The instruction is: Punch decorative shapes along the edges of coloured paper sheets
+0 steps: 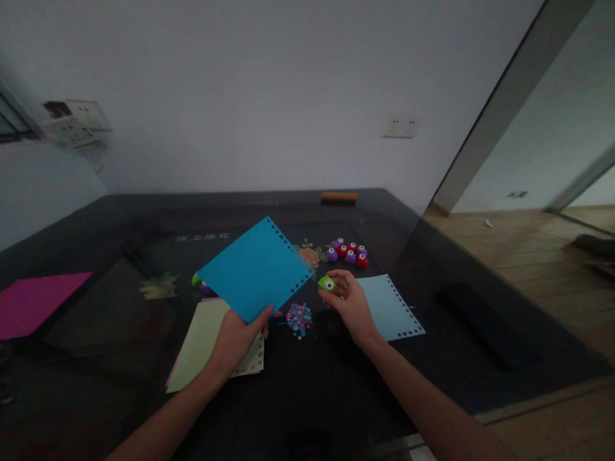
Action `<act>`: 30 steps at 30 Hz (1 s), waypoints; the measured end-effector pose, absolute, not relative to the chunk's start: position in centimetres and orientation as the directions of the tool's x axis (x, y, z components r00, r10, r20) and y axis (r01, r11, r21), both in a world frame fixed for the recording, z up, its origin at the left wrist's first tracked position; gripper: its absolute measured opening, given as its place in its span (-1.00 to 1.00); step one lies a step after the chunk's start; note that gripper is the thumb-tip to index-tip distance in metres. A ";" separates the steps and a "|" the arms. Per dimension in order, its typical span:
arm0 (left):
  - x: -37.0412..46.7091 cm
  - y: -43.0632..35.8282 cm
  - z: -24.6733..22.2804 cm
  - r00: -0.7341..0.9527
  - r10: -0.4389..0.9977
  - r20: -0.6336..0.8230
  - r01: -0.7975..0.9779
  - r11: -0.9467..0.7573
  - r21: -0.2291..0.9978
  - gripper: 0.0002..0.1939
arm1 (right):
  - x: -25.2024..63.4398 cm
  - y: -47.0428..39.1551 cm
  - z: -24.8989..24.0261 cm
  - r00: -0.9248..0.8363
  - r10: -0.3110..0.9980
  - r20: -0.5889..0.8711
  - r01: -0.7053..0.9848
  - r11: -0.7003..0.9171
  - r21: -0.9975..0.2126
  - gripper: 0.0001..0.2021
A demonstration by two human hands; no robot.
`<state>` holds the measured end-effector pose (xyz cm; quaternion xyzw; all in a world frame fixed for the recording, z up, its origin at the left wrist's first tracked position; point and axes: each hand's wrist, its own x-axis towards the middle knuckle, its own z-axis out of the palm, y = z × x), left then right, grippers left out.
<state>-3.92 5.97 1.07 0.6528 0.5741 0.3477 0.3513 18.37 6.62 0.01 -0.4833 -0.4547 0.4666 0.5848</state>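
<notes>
A blue sheet [252,265] with small holes punched along two edges is raised above the dark table, its lower corner pinched in my left hand [242,333]. My right hand [348,297] holds a small green punch [327,284] with an eye-like front, just right of the blue sheet. Below and between the hands lies a pile of tiny pink and blue paper bits [299,318]. Pale yellow paper [199,341] with a punched edge lies partly under my left hand and forearm. A light blue sheet [386,305] with punched edges rests beside my right hand.
Several purple and red punches [347,252] stand behind my right hand. A magenta sheet [29,303] lies at the far left of the table [289,420]. Near the wall is a brown roll [339,198]. A dark long object [487,323] lies at the right.
</notes>
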 end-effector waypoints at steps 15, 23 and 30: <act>-3.6 5.5 0.3 0.160 0.986 0.033 0.506 -0.111 0.855 -0.55 | 25.0 12.8 0.9 0.272 0.886 0.376 0.552 0.176 -0.815 -0.69; -3.5 5.5 -0.3 0.139 0.990 0.022 0.546 -0.095 0.833 -0.53 | 26.0 15.0 -1.4 0.222 0.926 0.307 0.790 0.013 -0.613 -0.80; -3.4 5.4 -0.9 0.127 0.991 -0.051 0.539 -0.025 0.842 -0.49 | 25.1 15.0 -1.8 0.156 0.957 0.245 0.884 -0.025 -0.467 -0.79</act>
